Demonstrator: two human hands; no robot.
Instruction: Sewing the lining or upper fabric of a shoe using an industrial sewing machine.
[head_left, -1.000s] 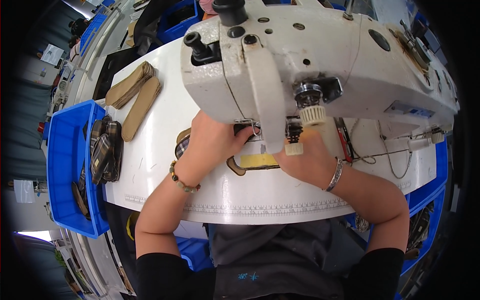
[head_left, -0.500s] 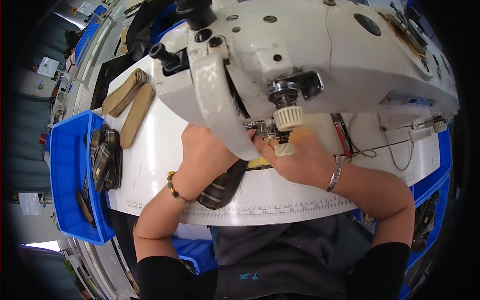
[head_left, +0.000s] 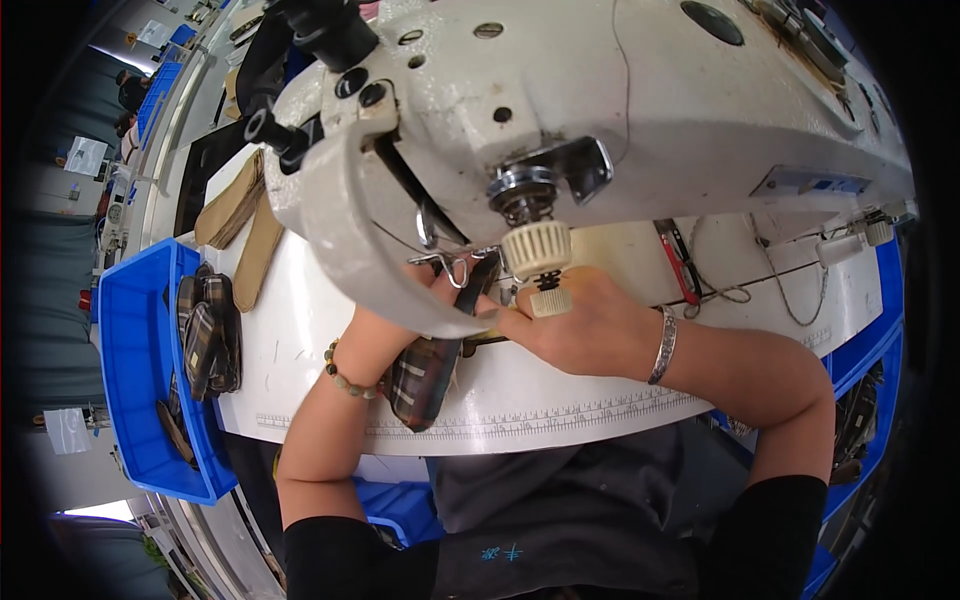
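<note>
Under the head of a white sewing machine lies a plaid cloth shoe upper, brown and dark with a dark edge, reaching toward the table's front edge. My left hand is closed on its left side; the machine's curved white guard hides most of those fingers. From the right, my right hand comes in beside the needle area, its fingers closed with the tips at the upper's dark edge. A cream tension knob covers part of that hand.
Tan insoles lie stacked at the left. Beyond them stands a blue bin with more plaid uppers at its rim. Red-handled snippers and a loose cord lie right of the machine. A ruler strip runs along the table's front edge.
The plaid upper has turned more upright and shows more of its length, with its dark edge now raised near the needle. My left hand has shifted slightly left and down. The whole view has tilted slightly.
</note>
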